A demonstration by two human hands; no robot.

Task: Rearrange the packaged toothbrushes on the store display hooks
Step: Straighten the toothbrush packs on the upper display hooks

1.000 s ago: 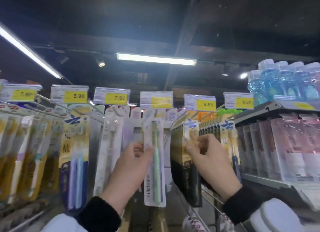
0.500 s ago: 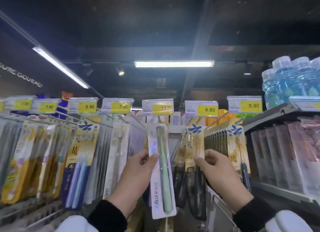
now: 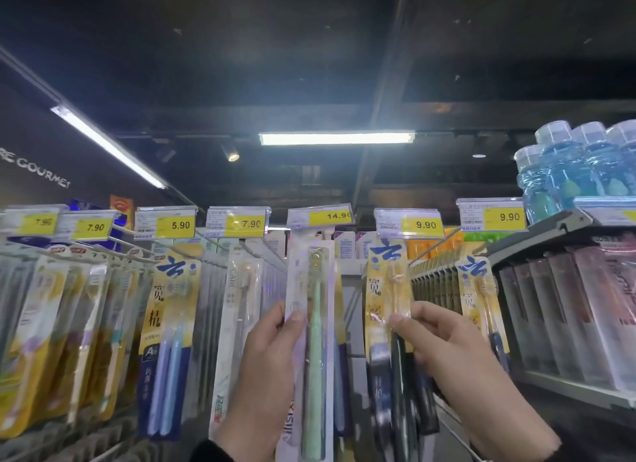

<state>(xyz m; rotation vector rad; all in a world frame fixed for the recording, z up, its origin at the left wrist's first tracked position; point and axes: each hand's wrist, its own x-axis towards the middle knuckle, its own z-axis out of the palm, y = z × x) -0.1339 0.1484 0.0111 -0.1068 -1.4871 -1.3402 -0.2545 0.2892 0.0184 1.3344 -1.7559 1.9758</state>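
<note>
Left hand (image 3: 265,361) pinches green toothbrush pack (image 3: 311,341) mid-card, below the 14.90 tag (image 3: 321,215). Right hand (image 3: 444,351) pinches yellow-carded pack (image 3: 389,306). Likely light, flexing, slick blister; grip card edges.

1. Left hand (image 3: 266,368): bare, no glove, ring or watch visible.
2. Left wrist: dark sleeve cuff (image 3: 206,452) shows at the lower frame edge.
3. Right hand (image 3: 457,358): bare, nothing worn; short, plain fingernails.
4. Right forearm: bare where in view.
</note>
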